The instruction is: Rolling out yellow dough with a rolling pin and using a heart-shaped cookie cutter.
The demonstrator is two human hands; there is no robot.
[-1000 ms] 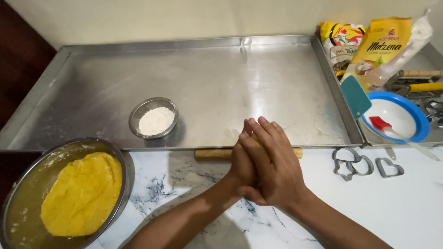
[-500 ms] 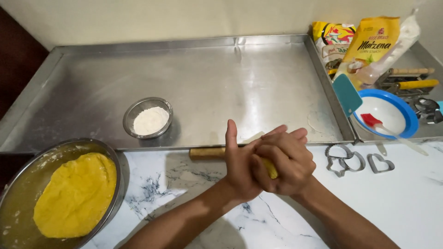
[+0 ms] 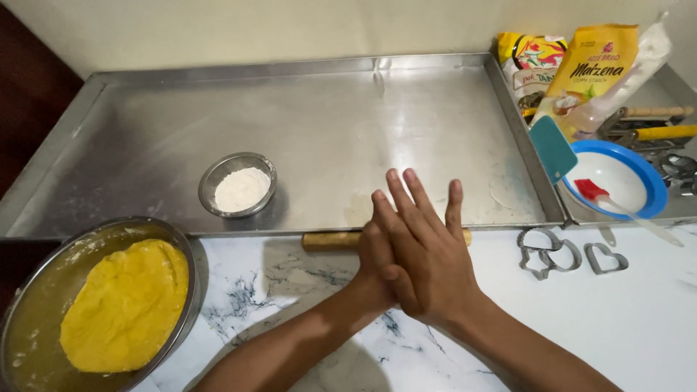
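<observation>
My right hand (image 3: pixel 428 261) lies flat on top of my left hand (image 3: pixel 372 250), palm to palm, fingers stretched toward the far left, above the marble counter's (image 3: pixel 639 327) back edge. Whatever sits between the palms is hidden now; a bit of yellow dough showed there half a second ago. A wooden rolling pin (image 3: pixel 327 239) lies just behind my hands, along the front rim of a large steel tray (image 3: pixel 327 116). A steel bowl (image 3: pixel 190 268) holding a mass of yellow dough (image 3: pixel 123 305) stands at the near left.
A small steel bowl of white flour (image 3: pixel 239 187) stands in the tray. Metal cookie cutters (image 3: pixel 544 254) and a heart cutter (image 3: pixel 606 259) lie to the right. Further right are a blue bowl (image 3: pixel 653 181) with a red spatula (image 3: pixel 595 192), a teal scraper (image 3: pixel 552 149) and yellow bags (image 3: pixel 592 65).
My hands have kept rubbing against each other. The right hand's fingers were curled over the left with yellow dough showing; they are now straight and cover it.
</observation>
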